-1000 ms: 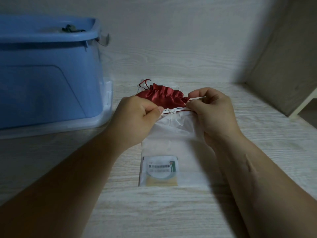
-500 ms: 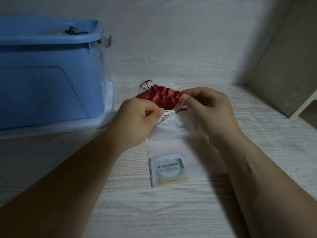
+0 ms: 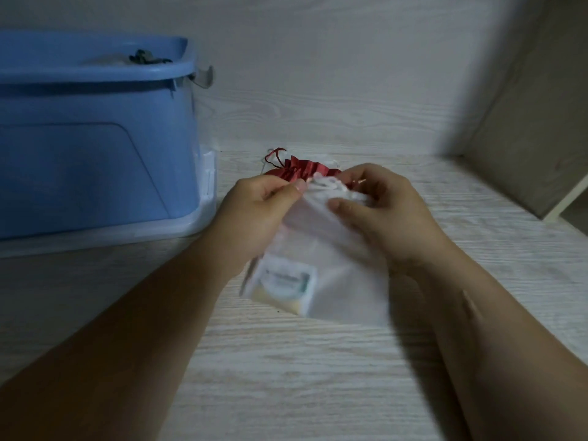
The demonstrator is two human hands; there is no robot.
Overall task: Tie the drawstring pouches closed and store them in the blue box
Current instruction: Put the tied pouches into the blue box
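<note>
A sheer white drawstring pouch [image 3: 331, 259] with a small labelled packet [image 3: 283, 284] inside hangs tilted just above the wooden surface, blurred by motion. My left hand [image 3: 257, 214] pinches its gathered top at the left. My right hand [image 3: 385, 211] grips the top and the white cords from the right. Behind my hands lies a red satin pouch [image 3: 302, 171], partly hidden, its red cord looped to the left. The blue box [image 3: 95, 132] stands at the left with a dark item showing at its rim.
The blue box sits on a clear lid [image 3: 203, 198] that juts out toward the pouches. A wooden back wall [image 3: 318, 74] closes the rear and a side panel [image 3: 537, 122] closes the right. Bare wood grain surface [image 3: 286, 377] stretches in front.
The white pouch's mouth has been drawn tight and its top gathered. Both hands have come closer together, and the pouch has lifted and swung, its packet end moving left.
</note>
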